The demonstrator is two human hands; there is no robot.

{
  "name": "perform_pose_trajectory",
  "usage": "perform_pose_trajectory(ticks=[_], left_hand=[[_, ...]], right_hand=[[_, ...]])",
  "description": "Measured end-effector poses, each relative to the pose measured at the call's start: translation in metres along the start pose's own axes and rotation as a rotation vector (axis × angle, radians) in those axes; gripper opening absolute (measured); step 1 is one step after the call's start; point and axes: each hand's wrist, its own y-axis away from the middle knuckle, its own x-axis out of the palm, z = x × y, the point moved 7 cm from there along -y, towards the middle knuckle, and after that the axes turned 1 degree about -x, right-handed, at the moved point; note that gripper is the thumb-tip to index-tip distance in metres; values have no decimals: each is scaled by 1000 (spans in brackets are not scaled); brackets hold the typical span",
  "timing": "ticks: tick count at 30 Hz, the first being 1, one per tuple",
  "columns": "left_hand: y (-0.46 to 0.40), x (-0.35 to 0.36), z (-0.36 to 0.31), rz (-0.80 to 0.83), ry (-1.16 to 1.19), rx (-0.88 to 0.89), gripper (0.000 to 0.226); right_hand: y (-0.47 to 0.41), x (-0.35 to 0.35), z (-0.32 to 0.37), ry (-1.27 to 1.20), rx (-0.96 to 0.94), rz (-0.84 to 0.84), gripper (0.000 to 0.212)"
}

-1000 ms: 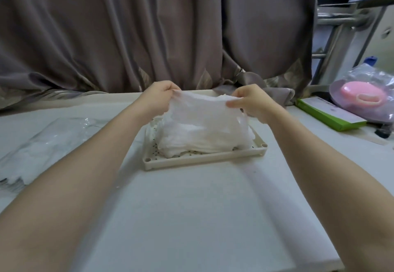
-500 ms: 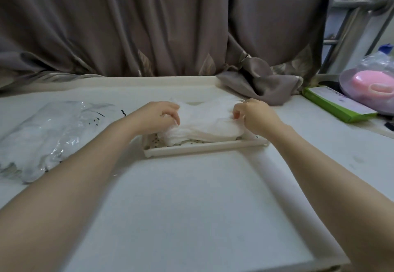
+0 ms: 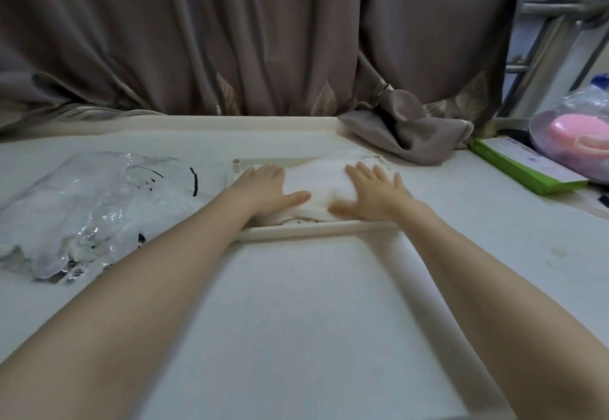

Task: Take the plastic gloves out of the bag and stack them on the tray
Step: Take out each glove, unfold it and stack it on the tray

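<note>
While I watched the head feed, both hands lay flat, fingers straight, on the plastic gloves (image 3: 318,185): left hand (image 3: 267,189) on the pile's left side, right hand (image 3: 372,194) on its right. Neither gripped anything. The pile sat in the tray (image 3: 316,227) mid-table. The bag (image 3: 89,202) lay left of the tray, white contents visible inside. A green box (image 3: 524,169) sat far right.

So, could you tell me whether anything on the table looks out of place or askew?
Mostly tidy. The one oddity is the curtain: its hem spills onto the table's far edge, bunched just beyond the tray.
</note>
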Motion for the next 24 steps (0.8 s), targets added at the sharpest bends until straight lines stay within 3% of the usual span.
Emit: perform_pose_trajectory(ticks=[3, 6, 8, 11, 14, 16, 19, 24], left_hand=[[7, 7, 15, 34, 69, -80, 96], [16, -3, 11, -13, 135, -24, 83], [33, -25, 12, -193, 262, 55, 60], [71, -60, 28, -556, 388, 166, 30], [98, -58, 69, -579, 340, 142, 25], [114, -51, 101, -556, 276, 61, 28], [134, -39, 130, -561, 233, -31, 30], [146, -13, 157, -464, 527, -128, 25]], right_hand=[[3, 2, -22, -58, 83, 30, 107], [11, -3, -15, -79, 123, 26, 115], [17, -19, 10, -131, 59, -114, 101], [33, -49, 67, -190, -183, -377, 68], [48, -55, 133, -243, -429, -431, 36], [55, -48, 174, -264, -554, -413, 25], [51, -29, 219, -264, -608, -306, 28], [29, 21, 256, 27, -411, -17, 37]])
